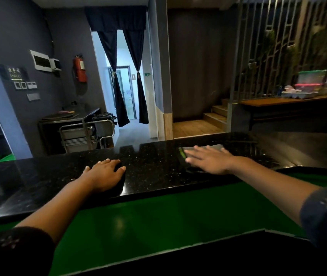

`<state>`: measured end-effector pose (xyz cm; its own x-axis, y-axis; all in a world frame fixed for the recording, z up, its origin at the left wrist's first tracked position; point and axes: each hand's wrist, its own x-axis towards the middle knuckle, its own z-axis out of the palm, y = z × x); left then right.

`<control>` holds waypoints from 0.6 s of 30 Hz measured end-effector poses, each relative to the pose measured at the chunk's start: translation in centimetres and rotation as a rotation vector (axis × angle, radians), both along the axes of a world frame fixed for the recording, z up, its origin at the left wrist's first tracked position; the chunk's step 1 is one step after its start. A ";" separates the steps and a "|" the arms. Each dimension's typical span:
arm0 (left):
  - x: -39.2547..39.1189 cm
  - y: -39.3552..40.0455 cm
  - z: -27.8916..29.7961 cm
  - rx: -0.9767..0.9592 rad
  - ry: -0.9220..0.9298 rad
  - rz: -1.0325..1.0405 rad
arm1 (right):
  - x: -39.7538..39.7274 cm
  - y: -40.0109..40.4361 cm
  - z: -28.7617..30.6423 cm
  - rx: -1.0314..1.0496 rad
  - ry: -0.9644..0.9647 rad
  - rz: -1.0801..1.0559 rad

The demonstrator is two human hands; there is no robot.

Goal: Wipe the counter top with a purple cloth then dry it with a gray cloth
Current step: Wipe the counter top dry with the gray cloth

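Sleeves: dark patterned sleeves (15, 248) are sitting at both lower corners of the view, bare forearms reaching forward from them.
Green ledge: a glossy green ledge (138, 222) is running below the tabletop's near edge, under both forearms.
Tabletop: a black speckled tabletop (152, 166) is stretching from left to right, gleaming with reflections.
Left hand: the left hand (103, 173) is lying palm down near the tabletop's near edge, left of centre, fingers gently bent over a dark cloth (121, 182).
Dark cloth: it is showing only as a dark patch under the left hand's fingers and along its right side; whether the fingers are gripping it or just pressing on it cannot be told, and its colour is too dim to name.
Right hand: the right hand (208, 159) is lying flat with fingers straight and spread, pressing on a second cloth (212, 148), nearer the tabletop's far edge and right of centre.
Second cloth: this one is looking grey, with a green strip (182, 153) at its left end, and is spreading flat past the fingertips toward the far edge.
Spacing: the two hands are lying well apart, bare tabletop between them.
Background: a steel trolley (87, 134) is standing beyond the tabletop's far left, and a red extinguisher (80, 68) is hanging on the wall.
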<state>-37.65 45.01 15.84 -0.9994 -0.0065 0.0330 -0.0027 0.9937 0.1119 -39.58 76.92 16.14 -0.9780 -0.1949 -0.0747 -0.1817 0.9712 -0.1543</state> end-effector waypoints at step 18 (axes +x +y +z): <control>-3.5 15.3 -1.7 0.084 0.002 -0.279 | -1.2 11.8 -0.3 0.008 0.004 -0.213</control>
<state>-41.15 60.33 14.17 -0.9628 0.2662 0.0458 0.2700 0.9432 0.1935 -40.78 88.76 15.86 -0.9973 0.0169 -0.0712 0.0272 0.9889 -0.1461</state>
